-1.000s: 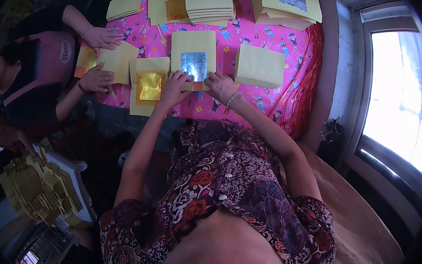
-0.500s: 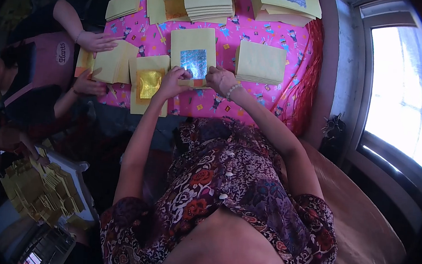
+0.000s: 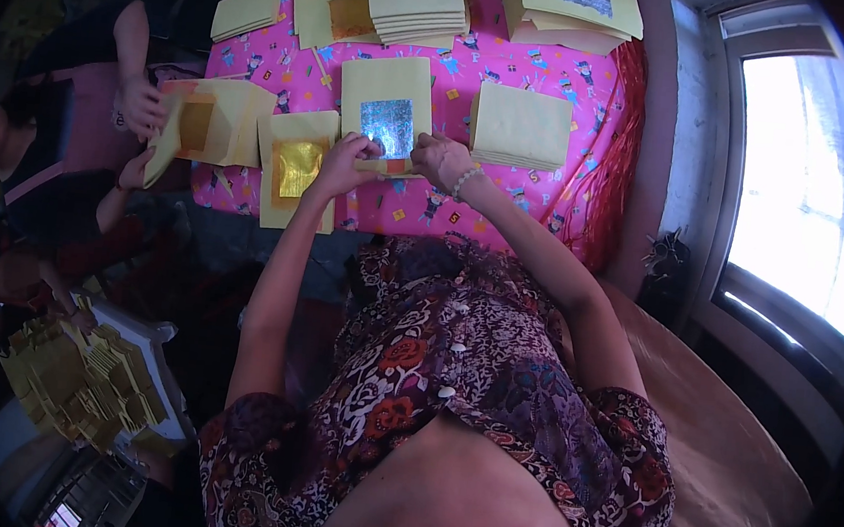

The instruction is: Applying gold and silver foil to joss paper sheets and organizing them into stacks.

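Observation:
A yellow paper sheet with a silver foil square [image 3: 388,106] lies on the pink patterned cloth [image 3: 508,196]. My left hand [image 3: 343,161] and my right hand [image 3: 439,159] pinch its near edge and fold it up. Just left of my left hand lies a yellow sheet with a gold foil square [image 3: 295,167]. To the right of my right hand sits a stack of plain yellow sheets [image 3: 521,126].
Another person at the left holds a yellow gold-foil sheet [image 3: 203,122] in both hands [image 3: 141,106]. More paper stacks [image 3: 417,4] lie at the far side of the cloth. Folded yellow papers [image 3: 80,384] are piled at lower left. A bright window [image 3: 800,186] is at the right.
My hands have drawn together at the near edge of the silver foil sheet and lifted it. The other person has picked up a gold-foil sheet.

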`<control>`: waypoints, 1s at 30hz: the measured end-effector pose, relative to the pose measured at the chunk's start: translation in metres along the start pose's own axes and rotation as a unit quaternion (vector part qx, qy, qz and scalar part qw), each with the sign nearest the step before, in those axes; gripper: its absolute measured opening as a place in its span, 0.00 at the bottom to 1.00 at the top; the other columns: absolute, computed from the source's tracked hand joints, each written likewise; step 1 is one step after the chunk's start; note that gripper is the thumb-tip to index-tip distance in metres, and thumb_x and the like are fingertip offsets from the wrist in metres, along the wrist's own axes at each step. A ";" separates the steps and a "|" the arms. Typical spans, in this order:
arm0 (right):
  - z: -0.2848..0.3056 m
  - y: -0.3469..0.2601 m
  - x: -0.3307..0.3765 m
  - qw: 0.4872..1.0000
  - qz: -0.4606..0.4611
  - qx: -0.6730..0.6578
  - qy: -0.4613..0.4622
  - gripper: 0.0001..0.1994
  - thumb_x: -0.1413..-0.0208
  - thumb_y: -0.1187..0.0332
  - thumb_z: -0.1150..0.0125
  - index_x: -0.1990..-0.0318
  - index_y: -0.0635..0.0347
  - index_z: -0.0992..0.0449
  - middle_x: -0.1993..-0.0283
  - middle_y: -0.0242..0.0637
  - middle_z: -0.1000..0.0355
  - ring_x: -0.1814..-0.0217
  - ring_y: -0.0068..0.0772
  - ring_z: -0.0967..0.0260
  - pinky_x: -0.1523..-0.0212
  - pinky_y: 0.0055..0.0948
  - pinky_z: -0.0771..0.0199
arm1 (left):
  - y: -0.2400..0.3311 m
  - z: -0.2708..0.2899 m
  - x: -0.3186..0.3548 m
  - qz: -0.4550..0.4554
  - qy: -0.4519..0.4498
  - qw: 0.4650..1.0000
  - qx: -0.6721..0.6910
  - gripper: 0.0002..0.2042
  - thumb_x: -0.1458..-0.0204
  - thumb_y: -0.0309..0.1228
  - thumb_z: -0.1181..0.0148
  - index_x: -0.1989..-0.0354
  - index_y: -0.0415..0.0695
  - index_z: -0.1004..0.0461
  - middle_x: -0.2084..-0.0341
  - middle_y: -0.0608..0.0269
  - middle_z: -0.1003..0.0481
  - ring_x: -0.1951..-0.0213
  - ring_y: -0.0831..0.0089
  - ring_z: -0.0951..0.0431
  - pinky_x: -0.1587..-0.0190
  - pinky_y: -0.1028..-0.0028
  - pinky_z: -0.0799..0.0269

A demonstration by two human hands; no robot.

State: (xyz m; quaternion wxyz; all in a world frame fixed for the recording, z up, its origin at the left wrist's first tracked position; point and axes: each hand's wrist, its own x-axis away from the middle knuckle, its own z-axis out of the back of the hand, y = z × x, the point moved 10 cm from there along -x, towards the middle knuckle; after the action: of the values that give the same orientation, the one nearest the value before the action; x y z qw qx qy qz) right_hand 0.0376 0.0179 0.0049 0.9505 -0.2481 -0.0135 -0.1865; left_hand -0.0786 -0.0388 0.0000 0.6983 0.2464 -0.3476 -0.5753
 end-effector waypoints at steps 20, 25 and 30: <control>0.025 -0.002 -0.002 0.997 0.010 -0.015 0.072 0.08 0.47 0.63 0.47 0.64 0.55 0.31 0.70 0.41 0.27 0.67 0.44 0.27 0.71 0.42 0.27 | 0.020 0.016 0.008 -0.062 -0.009 0.993 -0.098 0.19 0.67 0.31 0.31 0.63 0.45 0.29 0.61 0.59 0.32 0.54 0.62 0.32 0.51 0.65 0.35; 0.033 0.010 0.001 0.991 -0.052 -0.091 0.081 0.09 0.44 0.62 0.49 0.64 0.57 0.33 0.75 0.45 0.29 0.70 0.49 0.28 0.72 0.44 0.30 | 0.021 0.048 0.006 -0.147 0.062 0.977 -0.144 0.13 0.64 0.25 0.38 0.66 0.43 0.30 0.61 0.57 0.29 0.53 0.59 0.33 0.51 0.63 0.35; 0.057 0.010 0.011 0.948 -0.027 -0.270 0.167 0.14 0.48 0.64 0.43 0.60 0.64 0.36 0.66 0.50 0.31 0.60 0.49 0.31 0.61 0.40 0.30 | -0.002 0.056 -0.012 -0.077 0.049 0.993 -0.071 0.09 0.53 0.28 0.42 0.65 0.39 0.29 0.66 0.53 0.26 0.56 0.56 0.28 0.50 0.66 0.34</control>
State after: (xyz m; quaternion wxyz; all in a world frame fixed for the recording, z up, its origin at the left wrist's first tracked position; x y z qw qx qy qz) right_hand 0.0550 0.0495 0.0517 0.8312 -0.4601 0.1897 -0.2479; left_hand -0.1244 -0.0246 0.0316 0.6837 0.2498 -0.2509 -0.6381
